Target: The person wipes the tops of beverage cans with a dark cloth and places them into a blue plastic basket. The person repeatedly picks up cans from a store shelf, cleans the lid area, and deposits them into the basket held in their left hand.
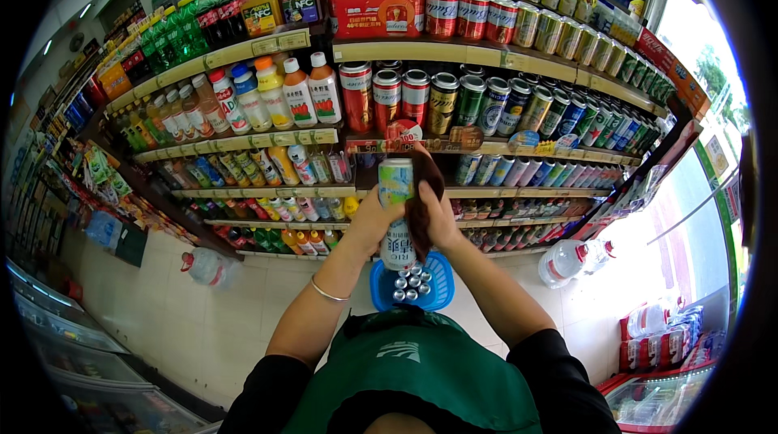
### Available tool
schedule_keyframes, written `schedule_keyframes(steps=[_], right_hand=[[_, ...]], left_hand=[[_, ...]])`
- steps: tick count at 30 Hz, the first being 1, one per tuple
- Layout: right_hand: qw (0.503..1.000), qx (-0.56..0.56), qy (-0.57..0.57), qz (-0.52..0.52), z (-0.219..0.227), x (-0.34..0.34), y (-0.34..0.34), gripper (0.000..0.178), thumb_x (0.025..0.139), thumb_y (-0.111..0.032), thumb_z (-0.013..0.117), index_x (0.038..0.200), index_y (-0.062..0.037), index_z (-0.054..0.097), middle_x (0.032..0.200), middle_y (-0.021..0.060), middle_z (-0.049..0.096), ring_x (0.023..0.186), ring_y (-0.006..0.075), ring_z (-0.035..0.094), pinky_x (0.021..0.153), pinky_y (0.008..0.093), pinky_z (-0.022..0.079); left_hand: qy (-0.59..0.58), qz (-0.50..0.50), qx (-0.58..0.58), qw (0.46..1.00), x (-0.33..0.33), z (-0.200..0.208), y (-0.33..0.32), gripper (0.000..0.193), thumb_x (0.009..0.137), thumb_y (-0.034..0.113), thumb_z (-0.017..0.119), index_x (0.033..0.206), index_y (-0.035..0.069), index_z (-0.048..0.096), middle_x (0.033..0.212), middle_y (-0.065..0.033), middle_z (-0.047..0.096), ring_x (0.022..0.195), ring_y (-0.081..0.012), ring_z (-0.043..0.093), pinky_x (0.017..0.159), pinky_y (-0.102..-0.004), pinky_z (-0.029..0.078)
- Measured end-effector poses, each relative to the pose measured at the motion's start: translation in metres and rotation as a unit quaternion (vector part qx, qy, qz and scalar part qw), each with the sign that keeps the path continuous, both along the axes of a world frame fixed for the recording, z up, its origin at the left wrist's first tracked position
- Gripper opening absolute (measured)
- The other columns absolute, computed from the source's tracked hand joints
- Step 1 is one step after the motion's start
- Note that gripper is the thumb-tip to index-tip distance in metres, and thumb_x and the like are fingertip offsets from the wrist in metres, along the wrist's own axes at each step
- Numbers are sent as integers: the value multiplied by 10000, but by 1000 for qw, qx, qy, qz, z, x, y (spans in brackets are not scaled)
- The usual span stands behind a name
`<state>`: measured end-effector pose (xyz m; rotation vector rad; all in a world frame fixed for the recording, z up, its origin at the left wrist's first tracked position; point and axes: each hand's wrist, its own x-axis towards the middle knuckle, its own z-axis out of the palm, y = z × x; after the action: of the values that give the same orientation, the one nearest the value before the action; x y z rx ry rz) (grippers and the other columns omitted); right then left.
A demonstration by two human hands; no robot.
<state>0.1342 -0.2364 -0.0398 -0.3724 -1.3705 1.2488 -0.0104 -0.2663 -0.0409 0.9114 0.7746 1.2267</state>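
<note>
In front of my chest, my left hand [371, 219] is wrapped round a tall white can [398, 248] with green and blue print, its thumb lying across the front. The can stands nearly upright in my grip. A dark brown cloth [418, 211] is bunched in my right hand [440, 219] and pressed against the can's right side. Below them is a blue plastic basket [378, 288] holding several silver-topped cans [412, 282].
Ahead, a wide shelf unit [486, 145] carries rows of cans and bottles on several levels. Large clear water bottles stand on the floor at left [207, 268] and right [562, 263]. Glass-topped cases [77, 357] line the lower left. Stacked red packs [660, 346] sit at lower right.
</note>
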Motion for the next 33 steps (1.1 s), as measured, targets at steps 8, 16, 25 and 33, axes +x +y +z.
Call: schedule_keyframes(steps=[8,16,25,33], right_hand=[[992,-59,-7,-114,-15,12,-33,594,925,140,329,1500,-3,285,1539,150,330,1434,262,318,1186,380,225],[778,309,-493,-238,77,-16,-9,652,836,-342,664,1345,34,508,1498,189,377,1388,439,301,1140,492,289],[814,283,-482,-159,28,11,-74,706,750,-61,643,1415,30,421,1531,176,311,1413,460,229,1171,493,248],[968,-182,-170,16,52,24,31,536,898,-254,675,1335,-4,491,1219,120,606,1104,194,575,960,335,459]], left_hand=[[-51,2,-61,997,-3,11,17,491,924,357,663,1280,50,521,1123,-82,647,984,-179,648,849,-323,541],[-164,19,-31,986,23,34,-3,610,1018,558,346,1465,145,371,1416,-77,499,1260,-239,526,1023,-403,472],[-183,1,-40,982,4,-6,30,693,919,719,365,1084,76,565,933,-102,676,797,-191,686,659,-308,601],[-104,-77,35,991,25,4,18,731,903,575,596,1382,49,427,1304,-106,568,1165,-219,582,998,-384,479]])
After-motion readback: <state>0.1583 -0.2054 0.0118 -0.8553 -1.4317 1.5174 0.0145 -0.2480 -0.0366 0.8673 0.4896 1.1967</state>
